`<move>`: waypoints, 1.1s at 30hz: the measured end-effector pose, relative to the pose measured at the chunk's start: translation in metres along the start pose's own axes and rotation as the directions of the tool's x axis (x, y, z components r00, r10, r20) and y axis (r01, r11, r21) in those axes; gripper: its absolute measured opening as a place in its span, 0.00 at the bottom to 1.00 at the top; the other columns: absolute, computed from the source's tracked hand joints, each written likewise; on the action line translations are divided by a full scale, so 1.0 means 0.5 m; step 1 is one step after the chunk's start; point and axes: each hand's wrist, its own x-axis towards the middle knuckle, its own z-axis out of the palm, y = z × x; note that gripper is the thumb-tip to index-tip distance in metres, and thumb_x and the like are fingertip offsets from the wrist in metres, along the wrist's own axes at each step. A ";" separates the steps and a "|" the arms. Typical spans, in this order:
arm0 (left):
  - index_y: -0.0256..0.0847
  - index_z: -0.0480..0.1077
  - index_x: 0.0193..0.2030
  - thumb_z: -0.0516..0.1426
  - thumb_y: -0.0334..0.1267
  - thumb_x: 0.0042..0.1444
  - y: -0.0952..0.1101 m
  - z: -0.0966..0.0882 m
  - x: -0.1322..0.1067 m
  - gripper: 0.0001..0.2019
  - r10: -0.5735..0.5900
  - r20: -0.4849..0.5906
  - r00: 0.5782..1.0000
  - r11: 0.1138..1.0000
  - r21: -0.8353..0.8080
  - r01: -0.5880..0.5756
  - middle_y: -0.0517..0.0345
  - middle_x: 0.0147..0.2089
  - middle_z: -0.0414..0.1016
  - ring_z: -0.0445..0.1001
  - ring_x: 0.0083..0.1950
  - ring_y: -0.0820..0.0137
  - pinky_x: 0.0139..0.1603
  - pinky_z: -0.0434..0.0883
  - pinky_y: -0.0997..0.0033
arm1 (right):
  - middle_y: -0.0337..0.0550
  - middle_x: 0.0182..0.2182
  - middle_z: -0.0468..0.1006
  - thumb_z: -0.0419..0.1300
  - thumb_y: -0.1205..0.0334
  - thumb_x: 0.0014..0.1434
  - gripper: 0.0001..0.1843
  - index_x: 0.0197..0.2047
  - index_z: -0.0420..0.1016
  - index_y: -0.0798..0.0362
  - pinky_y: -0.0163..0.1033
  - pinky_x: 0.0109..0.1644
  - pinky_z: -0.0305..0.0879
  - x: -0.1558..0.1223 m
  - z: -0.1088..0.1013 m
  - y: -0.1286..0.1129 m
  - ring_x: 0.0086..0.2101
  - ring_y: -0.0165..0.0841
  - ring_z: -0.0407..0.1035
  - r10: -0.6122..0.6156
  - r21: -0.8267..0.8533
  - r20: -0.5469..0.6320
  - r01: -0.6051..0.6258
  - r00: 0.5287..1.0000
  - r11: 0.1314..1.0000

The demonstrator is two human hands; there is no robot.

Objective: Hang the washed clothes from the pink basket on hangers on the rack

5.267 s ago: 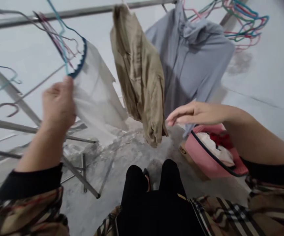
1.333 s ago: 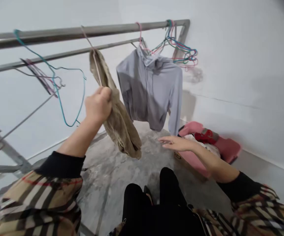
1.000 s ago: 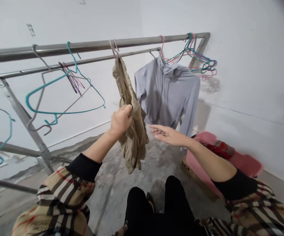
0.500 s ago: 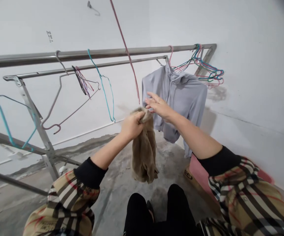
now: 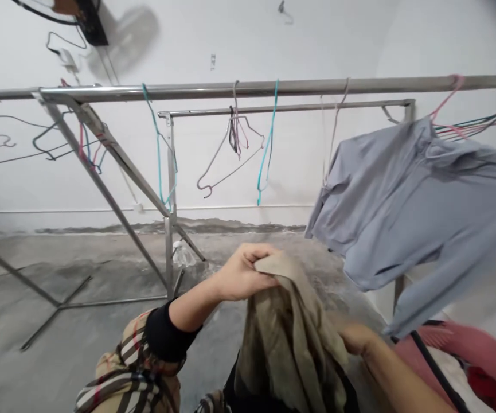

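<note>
Left hand (image 5: 241, 278) is pinched shut on the top edge of the tan cloth (image 5: 291, 338), which hangs long-ways straight down below the rail (image 5: 273, 88), while the right hand (image 5: 357, 338), just right of it, grips its side, partly hidden.

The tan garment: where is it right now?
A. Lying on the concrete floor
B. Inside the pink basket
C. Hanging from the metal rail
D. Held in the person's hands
D: the left hand pinches the top of the tan garment and the right hand grips its side, below the metal rail.
</note>
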 end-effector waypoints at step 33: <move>0.44 0.42 0.71 0.66 0.45 0.48 -0.296 0.169 -0.257 0.49 -0.492 -0.012 0.870 0.871 -0.006 0.492 0.38 0.69 0.55 0.63 0.65 0.55 0.64 0.64 0.53 | 0.45 0.42 0.80 0.54 0.64 0.63 0.13 0.47 0.78 0.53 0.37 0.50 0.67 0.028 0.232 0.028 0.43 0.32 0.73 -0.258 -0.035 -0.357 0.263 0.898 0.964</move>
